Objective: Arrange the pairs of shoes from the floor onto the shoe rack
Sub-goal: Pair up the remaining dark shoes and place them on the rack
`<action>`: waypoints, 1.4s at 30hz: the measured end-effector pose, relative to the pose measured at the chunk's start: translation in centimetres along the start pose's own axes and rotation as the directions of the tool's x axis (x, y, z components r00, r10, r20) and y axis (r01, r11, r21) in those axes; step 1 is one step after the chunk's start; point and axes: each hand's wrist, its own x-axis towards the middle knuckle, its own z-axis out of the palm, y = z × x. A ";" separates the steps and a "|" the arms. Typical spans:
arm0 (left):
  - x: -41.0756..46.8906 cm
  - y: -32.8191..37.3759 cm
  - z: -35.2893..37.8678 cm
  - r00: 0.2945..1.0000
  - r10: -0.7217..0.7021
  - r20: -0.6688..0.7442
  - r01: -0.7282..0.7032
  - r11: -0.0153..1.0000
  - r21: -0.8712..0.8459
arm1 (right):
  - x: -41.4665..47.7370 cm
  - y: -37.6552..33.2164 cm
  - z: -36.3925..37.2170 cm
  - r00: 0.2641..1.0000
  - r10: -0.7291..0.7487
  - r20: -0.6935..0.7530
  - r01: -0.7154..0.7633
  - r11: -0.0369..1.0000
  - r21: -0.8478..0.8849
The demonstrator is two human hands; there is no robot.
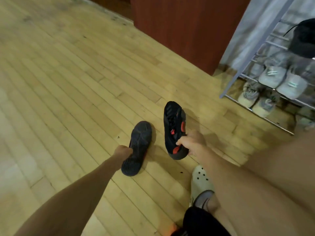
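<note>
Two shoes in hand, one each. Left hand (pixel 123 151) has its grip closed round the heel end of the sole-up shoe (pixel 139 145), tread to camera, toe pointing away; fingers hidden behind it. Lifted or touching the floor (pixel 59 82)? Can't tell. Right hand (pixel 191 142) has its grip holding the black-and-red shoe (pixel 173 130) at the collar, upper to camera, long axis also running away from the person. Shoes near each other, not touching. White clog (pixel 201 181) on the person's foot, below the right arm. Shoe rack (pixel 234 77) lies ahead and right of both shoes; the right hand is nearer, so its shoe probably goes in first. Pale sneakers (pixel 272 74) fill the lower tiers, dark shoe (pixel 305 38) higher up. Rack cut off at the right edge and blurred, so free slots not visible.
</note>
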 end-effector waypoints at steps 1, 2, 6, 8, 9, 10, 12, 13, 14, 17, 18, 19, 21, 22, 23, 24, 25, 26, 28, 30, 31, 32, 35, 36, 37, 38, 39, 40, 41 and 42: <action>0.4 -0.8 0.1 0.999 -0.022 -0.022 0.023 0.999 0.045 | -0.5 0.3 -0.1 0.998 -0.048 -0.034 0.041 0.982 -0.186; 0.6 -1.4 0.3 0.998 -0.041 -0.038 0.044 0.996 0.073 | -1.1 0.5 -0.2 0.994 -0.092 -0.050 0.071 0.944 -0.323; 1.7 -3.1 1.1 0.992 -0.093 -0.084 0.104 0.986 0.129 | -1.2 0.4 -0.4 0.987 -0.161 0.002 0.145 0.881 -0.451; 1.6 -3.5 2.1 0.990 -0.131 -0.059 0.138 0.982 0.128 | -1.0 0.6 -0.4 0.989 -0.144 0.032 0.143 0.879 -0.456; 1.7 -3.6 2.6 0.989 -0.138 -0.046 0.143 0.982 0.121 | -1.0 0.8 -0.4 0.988 -0.145 0.045 0.149 0.873 -0.464; 1.5 -3.6 3.0 0.988 -0.147 -0.044 0.151 0.982 0.116 | -1.0 0.9 -0.4 0.987 -0.151 0.055 0.159 0.867 -0.472; 1.3 -3.3 3.3 0.987 -0.149 -0.066 0.155 0.983 0.102 | -1.0 1.3 -0.3 0.985 -0.152 0.084 0.174 0.854 -0.491; 1.5 -3.4 3.2 0.985 -0.159 -0.073 0.164 0.984 0.075 | -1.0 1.4 -0.2 0.985 -0.145 0.097 0.174 0.849 -0.499; 1.6 -3.4 2.9 0.981 -0.177 -0.073 0.181 0.982 0.046 | -1.0 1.5 -0.2 0.985 -0.136 0.106 0.171 0.849 -0.500; 1.4 -3.4 2.0 0.988 -0.142 -0.060 0.144 0.989 0.018 | -1.0 1.4 -0.1 0.984 -0.123 0.126 0.170 0.855 -0.490; 1.0 -3.2 1.9 0.993 -0.094 -0.075 0.098 0.994 0.048 | -1.0 1.3 -0.2 0.984 -0.120 0.134 0.170 0.861 -0.480; 0.9 -3.1 2.0 0.994 -0.030 -0.106 0.039 0.995 0.088 | -1.0 1.2 -0.2 0.983 -0.115 0.142 0.170 0.866 -0.470; 0.0 -2.8 2.7 0.969 0.126 -0.211 -0.079 0.972 0.219 | -0.9 1.1 -0.3 0.982 -0.111 0.150 0.169 0.873 -0.457; -0.7 -2.6 3.3 0.942 0.222 -0.252 -0.132 0.935 0.329 | -0.9 1.1 -0.3 0.982 -0.108 0.152 0.167 0.874 -0.456; -1.4 -2.6 4.1 0.908 0.325 -0.265 -0.184 0.876 0.446 | -0.9 1.1 -0.3 0.983 -0.103 0.153 0.162 0.876 -0.455; -1.7 -2.8 4.9 0.874 0.414 -0.253 -0.227 0.810 0.541 | -0.8 1.1 -0.4 0.984 -0.095 0.151 0.154 0.879 -0.452; -2.1 -3.1 5.7 0.855 0.469 -0.223 -0.255 0.752 0.608 | -0.8 1.2 -0.4 0.985 -0.083 0.151 0.143 0.883 -0.447; -2.3 -3.6 6.5 0.853 0.491 -0.177 -0.272 0.708 0.651 | -0.8 1.3 -0.4 0.985 -0.069 0.155 0.131 0.889 -0.439; -2.7 -4.6 7.8 0.867 0.496 -0.051 -0.315 0.623 0.716 | -0.8 1.6 -0.5 0.985 -0.049 0.168 0.117 0.898 -0.424; -2.9 -5.4 8.3 0.886 0.453 0.099 -0.368 0.559 0.743 | -1.0 2.0 -0.8 0.985 -0.036 0.171 0.108 0.894 -0.436; -3.0 -5.5 8.3 0.895 0.419 0.154 -0.390 0.564 0.728 | -1.0 2.2 -0.9 0.985 -0.033 0.168 0.107 0.885 -0.453; -3.1 -5.4 8.1 0.900 0.396 0.182 -0.402 0.593 0.698 | -1.1 2.4 -1.1 0.987 -0.034 0.160 0.106 0.876 -0.471; -2.3 -5.4 7.6 0.924 0.376 0.066 -0.344 0.748 0.567 | -1.0 3.0 -1.7 0.988 -0.018 0.155 0.088 0.882 -0.464; -1.9 -5.4 7.4 0.946 0.322 0.029 -0.294 0.818 0.494 | -0.9 3.1 -1.8 0.987 -0.007 0.159 0.078 0.893 -0.444; -1.7 -5.5 7.2 0.969 0.245 0.034 -0.236 0.878 0.417 | -0.9 3.2 -1.9 0.987 -0.002 0.160 0.071 0.899 -0.431; -1.5 -5.5 7.1 0.984 0.165 0.070 -0.179 0.925 0.334 | -0.9 3.4 -2.0 0.987 -0.003 0.159 0.073 0.900 -0.431; -1.3 -5.5 7.0 0.989 0.094 0.116 -0.120 0.964 0.238 | -0.8 3.5 -2.1 0.987 -0.010 0.159 0.080 0.896 -0.438; -1.2 -5.4 6.9 0.987 0.037 0.155 -0.058 0.988 0.140 | -0.7 3.7 -2.2 0.987 -0.016 0.161 0.088 0.890 -0.447; -1.0 -5.3 6.8 0.984 -0.010 0.179 -0.001 0.998 0.060 | -0.6 3.8 -2.4 0.986 -0.017 0.163 0.090 0.886 -0.454; -0.8 -5.2 6.7 0.980 -0.042 0.195 0.042 0.999 0.001 | -0.5 3.9 -2.5 0.986 -0.012 0.167 0.088 0.884 -0.460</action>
